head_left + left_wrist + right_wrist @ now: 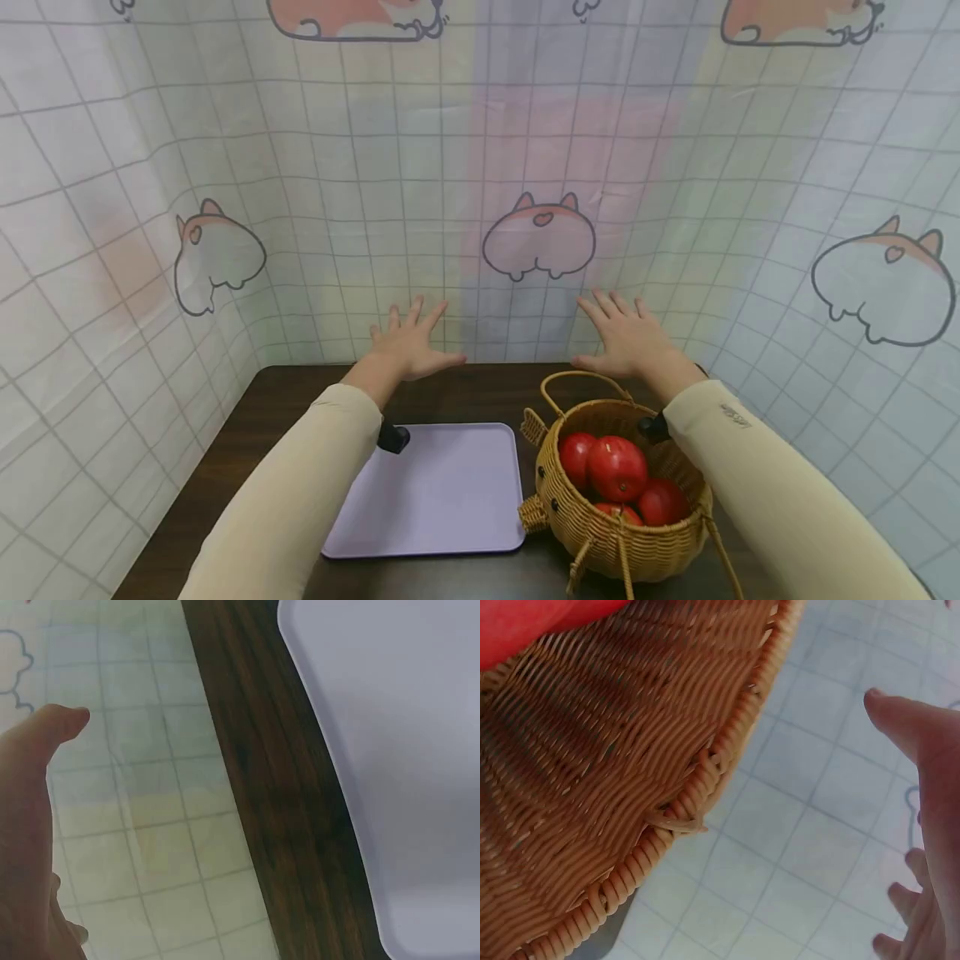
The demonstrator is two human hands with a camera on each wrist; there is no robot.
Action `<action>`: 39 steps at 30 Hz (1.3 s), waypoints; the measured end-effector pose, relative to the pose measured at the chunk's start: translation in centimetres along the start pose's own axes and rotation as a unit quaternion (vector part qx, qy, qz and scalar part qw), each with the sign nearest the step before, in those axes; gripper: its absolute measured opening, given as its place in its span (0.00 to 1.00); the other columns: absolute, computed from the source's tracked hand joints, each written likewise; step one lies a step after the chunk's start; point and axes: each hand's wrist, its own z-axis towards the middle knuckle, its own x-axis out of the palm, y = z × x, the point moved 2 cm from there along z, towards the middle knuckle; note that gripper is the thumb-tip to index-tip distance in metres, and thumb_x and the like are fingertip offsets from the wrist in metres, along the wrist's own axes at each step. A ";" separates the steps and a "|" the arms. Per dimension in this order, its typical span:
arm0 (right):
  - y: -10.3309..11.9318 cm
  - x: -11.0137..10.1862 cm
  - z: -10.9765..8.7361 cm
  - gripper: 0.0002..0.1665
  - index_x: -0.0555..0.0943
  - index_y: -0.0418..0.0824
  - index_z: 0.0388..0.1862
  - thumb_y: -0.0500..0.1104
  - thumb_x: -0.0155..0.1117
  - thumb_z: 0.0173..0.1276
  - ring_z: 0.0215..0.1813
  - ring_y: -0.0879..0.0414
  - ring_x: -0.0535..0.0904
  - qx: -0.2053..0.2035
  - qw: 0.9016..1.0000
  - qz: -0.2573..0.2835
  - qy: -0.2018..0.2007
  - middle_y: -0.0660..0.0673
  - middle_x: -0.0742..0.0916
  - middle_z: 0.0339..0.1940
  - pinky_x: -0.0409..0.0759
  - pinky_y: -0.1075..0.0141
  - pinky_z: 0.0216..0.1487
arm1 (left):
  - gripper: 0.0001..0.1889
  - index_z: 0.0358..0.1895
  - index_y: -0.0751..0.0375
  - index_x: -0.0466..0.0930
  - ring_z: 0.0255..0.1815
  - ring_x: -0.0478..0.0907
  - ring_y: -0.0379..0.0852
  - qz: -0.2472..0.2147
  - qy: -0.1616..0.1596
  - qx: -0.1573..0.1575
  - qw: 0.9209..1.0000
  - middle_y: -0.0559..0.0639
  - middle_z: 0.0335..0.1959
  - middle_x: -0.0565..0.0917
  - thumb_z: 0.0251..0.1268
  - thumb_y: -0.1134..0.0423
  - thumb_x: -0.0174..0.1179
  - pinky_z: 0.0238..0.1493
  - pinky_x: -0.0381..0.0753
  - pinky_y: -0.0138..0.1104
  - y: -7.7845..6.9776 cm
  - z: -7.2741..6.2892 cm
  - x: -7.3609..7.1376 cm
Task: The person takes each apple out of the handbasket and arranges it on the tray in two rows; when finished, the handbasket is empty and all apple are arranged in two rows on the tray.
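Sleeves, cream, two: one at the left of the basket, one crossing its right side.
Basket (652, 554), one: woven, animal-shaped, with snout and looped handle; standing upright on the table.
Apples (617, 469), red, four visible: inside the basket, one on top of the others.
Tray (442, 492), one: pale lilac, flat, just left of the basket.
Table (457, 392), one: dark wood grain, under the basket and tray.
Left hand (408, 346): raised, beyond the basket and to its left; fingers spread wide, holding nothing.
Right hand (630, 337): raised, just beyond the basket; fingers spread wide, holding nothing.
Cloth (390, 167): checked, printed with cartoon dogs; hanging behind the basket and to both sides.
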 end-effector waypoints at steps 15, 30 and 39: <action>-1.0 -0.1 -4.5 0.67 0.49 0.49 0.95 0.73 0.72 0.73 0.92 0.31 0.56 -0.008 0.978 0.208 -0.007 0.35 0.59 0.94 0.61 0.27 0.86 | 0.50 0.90 0.31 0.59 0.92 0.57 0.64 -0.084 -0.043 0.138 0.986 0.52 0.94 0.54 0.68 0.22 0.63 0.82 0.66 0.72 -4.9 -2.9 -0.1; -1.7 1.9 -11.2 0.62 0.55 0.50 0.93 0.67 0.77 0.72 0.86 0.26 0.63 0.015 0.955 0.297 0.026 0.32 0.66 0.89 0.72 0.21 0.72 | 0.39 0.82 0.31 0.72 0.86 0.68 0.50 -0.184 0.044 0.299 0.935 0.41 0.85 0.70 0.70 0.29 0.68 0.81 0.76 0.57 -12.8 -6.8 3.2; -3.4 1.5 -15.8 0.53 0.55 0.54 0.92 0.48 0.75 0.78 0.82 0.18 0.67 -0.013 0.922 0.387 0.033 0.34 0.66 0.89 0.81 0.32 0.72 | 0.38 0.81 0.35 0.74 0.81 0.72 0.40 -0.181 0.078 0.353 0.915 0.37 0.81 0.74 0.70 0.33 0.70 0.76 0.81 0.46 -16.0 -8.2 3.1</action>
